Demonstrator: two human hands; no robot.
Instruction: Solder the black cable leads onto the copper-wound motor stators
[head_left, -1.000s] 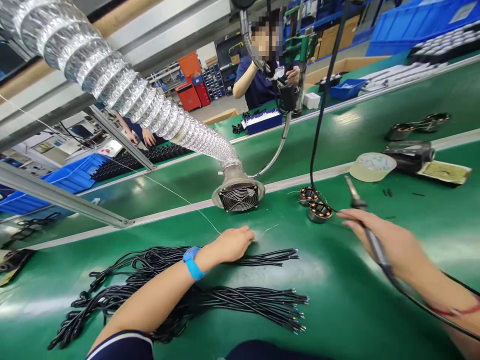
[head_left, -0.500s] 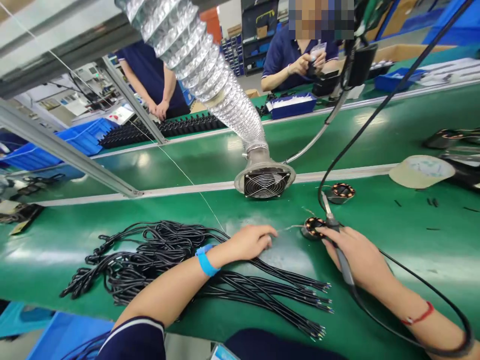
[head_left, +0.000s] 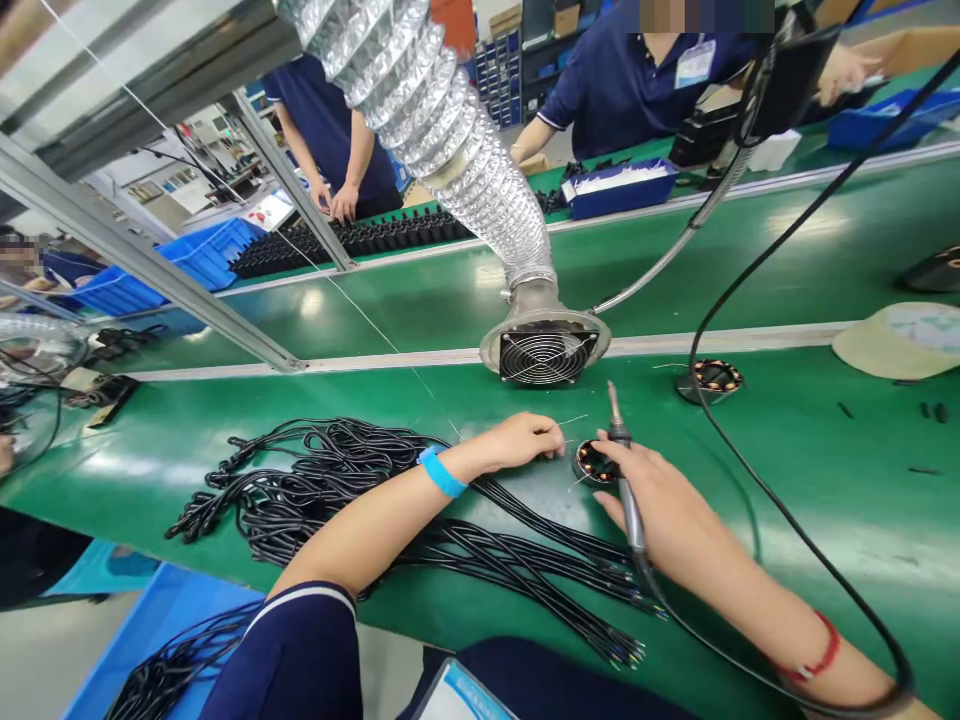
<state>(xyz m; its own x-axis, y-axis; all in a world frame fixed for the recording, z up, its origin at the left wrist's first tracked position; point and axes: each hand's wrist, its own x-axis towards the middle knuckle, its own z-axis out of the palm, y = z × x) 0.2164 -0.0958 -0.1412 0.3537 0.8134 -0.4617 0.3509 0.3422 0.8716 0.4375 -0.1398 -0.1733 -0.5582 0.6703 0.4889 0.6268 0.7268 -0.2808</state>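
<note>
My left hand [head_left: 529,440] is closed in a pinch, with a thin solder wire [head_left: 575,418] sticking out past the fingertips. In my right hand [head_left: 667,505] lies a soldering iron [head_left: 631,515], its bare tip pointing up and away from me. The thumb and fingers of that hand also reach the small round motor stator [head_left: 587,462] with copper windings, just right of my left fingertips. Beneath my left forearm spreads a bundle of black cables [head_left: 322,490]; their stripped ends point right. A second stator [head_left: 716,380] stands farther back on the right.
A fume extractor with a fan grille [head_left: 546,358] hangs from a foil duct [head_left: 465,130] beyond my hands. The iron's black cord [head_left: 795,500] loops on the right. A pale cap [head_left: 896,340] lies at the far right. Co-workers [head_left: 330,130] stand across the green bench [head_left: 810,520].
The view has shifted. My right hand has brought the stator closer to my left hand, and the iron points more upright. The co-worker opposite has moved their hands apart.
</note>
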